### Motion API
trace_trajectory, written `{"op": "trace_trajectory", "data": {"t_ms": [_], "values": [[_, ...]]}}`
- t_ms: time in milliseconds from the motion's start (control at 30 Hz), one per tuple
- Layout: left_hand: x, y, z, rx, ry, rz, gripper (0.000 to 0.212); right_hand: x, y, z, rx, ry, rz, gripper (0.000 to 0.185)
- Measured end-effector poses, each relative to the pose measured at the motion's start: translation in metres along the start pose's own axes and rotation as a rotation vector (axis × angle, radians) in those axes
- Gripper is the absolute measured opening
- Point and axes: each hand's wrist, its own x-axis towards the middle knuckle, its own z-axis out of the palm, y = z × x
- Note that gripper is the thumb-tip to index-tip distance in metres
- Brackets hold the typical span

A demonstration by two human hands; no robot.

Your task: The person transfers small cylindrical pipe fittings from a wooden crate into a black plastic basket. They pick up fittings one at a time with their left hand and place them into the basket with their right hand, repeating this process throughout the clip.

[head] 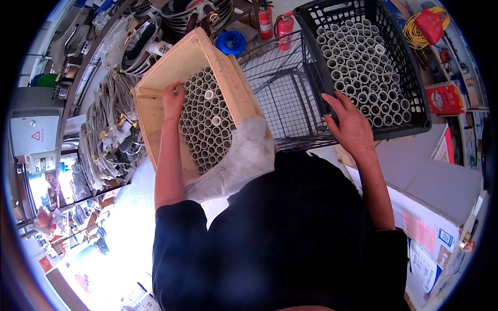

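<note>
My left hand point(174, 102) is inside a wooden crate point(218, 77), its fingers closed on a short tube by the left end of the stacked rows of tubes point(200, 128). A pale cloth point(249, 155) drapes over the crate's near corner. My right hand point(350, 124) rests at the near left rim of a black plastic crate point(389, 135), fingers spread, with nothing seen in its grasp. That crate holds many similar short grey tubes point(360, 66), their round ends facing up.
A wire cart point(286, 97) stands between the two crates. Behind are fire extinguishers point(285, 29) and a blue coil point(230, 42). Bundled hoses point(105, 116) hang at left. Large white boxes point(432, 182) stand at right, below a yellow coil point(416, 31).
</note>
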Motion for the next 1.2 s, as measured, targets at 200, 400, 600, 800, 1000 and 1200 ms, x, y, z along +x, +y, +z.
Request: {"op": "trace_trajectory", "data": {"t_ms": [200, 400, 600, 800, 1000, 1200], "values": [[0.034, -0.066, 0.040, 0.306, -0.007, 0.309, 0.050, -0.003, 0.000, 0.001, 0.000, 0.027, 0.033, 0.050], [0.061, -0.110, 0.020, 0.129, -0.163, 0.019, 0.047, -0.002, 0.005, 0.004, 0.032, 0.093, -0.034, 0.045], [0.018, -0.028, 0.002, -0.133, -0.077, 0.074, 0.030, -0.005, 0.010, 0.007, -0.006, 0.094, 0.012, 0.046], [-0.052, 0.077, -0.052, -0.375, -0.029, 0.289, 0.032, -0.005, 0.007, 0.002, 0.031, 0.113, -0.012, 0.045], [-0.130, 0.197, -0.049, -0.469, -0.156, 0.408, 0.044, 0.004, -0.013, -0.015, 0.329, 0.205, -0.062, 0.047], [-0.183, 0.263, 0.002, -0.336, -0.503, 0.645, 0.051, 0.014, -0.052, -0.030, 0.562, 0.071, -0.394, 0.050]]}}
